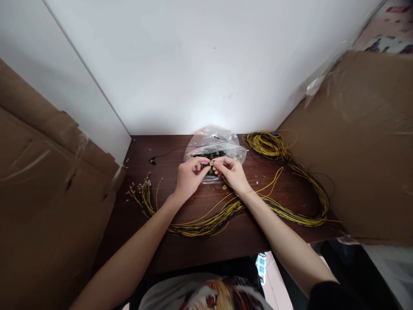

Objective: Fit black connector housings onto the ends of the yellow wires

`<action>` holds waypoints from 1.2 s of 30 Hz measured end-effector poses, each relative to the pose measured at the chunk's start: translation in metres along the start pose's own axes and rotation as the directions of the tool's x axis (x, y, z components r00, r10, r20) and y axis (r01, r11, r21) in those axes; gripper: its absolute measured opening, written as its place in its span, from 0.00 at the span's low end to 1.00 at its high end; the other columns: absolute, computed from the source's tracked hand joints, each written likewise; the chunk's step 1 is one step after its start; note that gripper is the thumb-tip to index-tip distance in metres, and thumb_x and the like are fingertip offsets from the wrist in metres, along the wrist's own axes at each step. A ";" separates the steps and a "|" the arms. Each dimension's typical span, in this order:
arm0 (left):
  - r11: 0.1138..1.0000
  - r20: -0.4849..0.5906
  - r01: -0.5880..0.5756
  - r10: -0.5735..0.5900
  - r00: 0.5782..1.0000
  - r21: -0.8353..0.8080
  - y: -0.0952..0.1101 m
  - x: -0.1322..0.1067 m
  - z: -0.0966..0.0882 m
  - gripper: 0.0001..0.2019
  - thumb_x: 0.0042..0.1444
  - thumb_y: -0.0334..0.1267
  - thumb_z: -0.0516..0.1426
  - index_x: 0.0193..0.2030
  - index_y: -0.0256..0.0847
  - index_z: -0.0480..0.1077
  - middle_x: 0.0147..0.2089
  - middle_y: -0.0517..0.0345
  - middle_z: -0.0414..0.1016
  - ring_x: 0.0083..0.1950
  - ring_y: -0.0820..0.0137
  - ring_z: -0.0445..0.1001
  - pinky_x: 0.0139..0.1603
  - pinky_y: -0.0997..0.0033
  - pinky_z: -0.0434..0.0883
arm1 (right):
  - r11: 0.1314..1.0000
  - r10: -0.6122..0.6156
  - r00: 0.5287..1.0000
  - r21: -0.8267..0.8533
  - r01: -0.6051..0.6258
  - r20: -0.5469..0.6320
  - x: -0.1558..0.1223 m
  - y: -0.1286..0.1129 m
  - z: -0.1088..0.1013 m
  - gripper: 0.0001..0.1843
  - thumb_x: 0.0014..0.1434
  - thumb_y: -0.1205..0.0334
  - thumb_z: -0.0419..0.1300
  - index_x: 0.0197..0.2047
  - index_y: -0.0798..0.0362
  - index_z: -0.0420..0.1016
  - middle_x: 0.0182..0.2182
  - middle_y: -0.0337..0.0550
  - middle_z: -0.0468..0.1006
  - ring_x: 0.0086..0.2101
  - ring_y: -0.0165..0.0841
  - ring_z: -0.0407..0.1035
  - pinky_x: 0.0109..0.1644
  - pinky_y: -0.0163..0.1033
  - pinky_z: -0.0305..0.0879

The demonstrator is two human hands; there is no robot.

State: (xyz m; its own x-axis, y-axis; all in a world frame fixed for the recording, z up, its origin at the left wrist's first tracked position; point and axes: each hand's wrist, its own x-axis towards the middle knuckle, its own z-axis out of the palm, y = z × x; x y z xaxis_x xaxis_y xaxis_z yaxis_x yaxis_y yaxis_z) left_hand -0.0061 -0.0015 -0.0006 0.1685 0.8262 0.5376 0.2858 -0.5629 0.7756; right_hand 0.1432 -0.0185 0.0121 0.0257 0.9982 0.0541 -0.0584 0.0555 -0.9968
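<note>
Above an opened clear plastic bag, my left hand and my right hand meet with thumbs and fingers pinched. A small yellow part shows between the fingertips; its exact kind is too small to make out. From my right hand a thin yellow wire trails down past the wrist. Small black and yellow pieces fill the bag, partly hidden behind the fingers. Beneath my forearms a long bundle of yellow and black wires curves across the brown table, its whitish tips fanned out at the left.
At the back right lies a coil of yellow wire. A small black and yellow piece on a thin black wire rests at the back left. Cardboard boxes flank the table on the left and right. A white wall stands behind.
</note>
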 end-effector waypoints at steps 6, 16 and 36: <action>1.000 -0.015 0.013 -0.013 1.000 -0.008 -0.003 -0.001 0.000 0.07 0.49 0.37 0.60 0.35 0.38 0.75 0.25 0.58 0.73 0.23 0.76 0.65 0.24 0.76 0.62 | 0.999 -0.032 0.999 -0.023 0.033 0.010 0.000 0.001 0.000 0.18 0.44 0.50 0.65 0.32 0.56 0.74 0.24 0.40 0.74 0.24 0.27 0.65 0.30 0.34 0.64; 0.994 -0.037 0.083 -0.086 0.996 -0.075 -0.003 -0.004 0.003 0.08 0.47 0.38 0.62 0.34 0.38 0.76 0.28 0.54 0.78 0.27 0.71 0.72 0.29 0.72 0.69 | 0.998 -0.049 0.999 -0.027 0.049 -0.007 -0.003 0.001 0.002 0.18 0.41 0.49 0.67 0.29 0.56 0.74 0.22 0.39 0.73 0.24 0.28 0.65 0.32 0.37 0.64; 0.941 -0.026 0.253 -0.265 0.964 -0.223 0.003 -0.003 0.002 0.07 0.45 0.38 0.62 0.29 0.36 0.76 0.33 0.52 0.79 0.34 0.66 0.77 0.36 0.69 0.72 | 0.989 -0.145 0.989 -0.041 0.145 -0.005 -0.006 0.003 0.006 0.16 0.45 0.50 0.66 0.29 0.55 0.74 0.24 0.40 0.75 0.25 0.29 0.65 0.32 0.36 0.63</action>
State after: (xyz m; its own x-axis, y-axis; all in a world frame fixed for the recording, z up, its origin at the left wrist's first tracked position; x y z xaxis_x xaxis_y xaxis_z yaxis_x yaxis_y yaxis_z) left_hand -0.0038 -0.0057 -0.0008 0.0621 0.9450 0.3211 0.1016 -0.3260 0.9399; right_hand 0.1364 -0.0237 0.0096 0.0388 0.9794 0.1979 -0.0128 0.1986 -0.9800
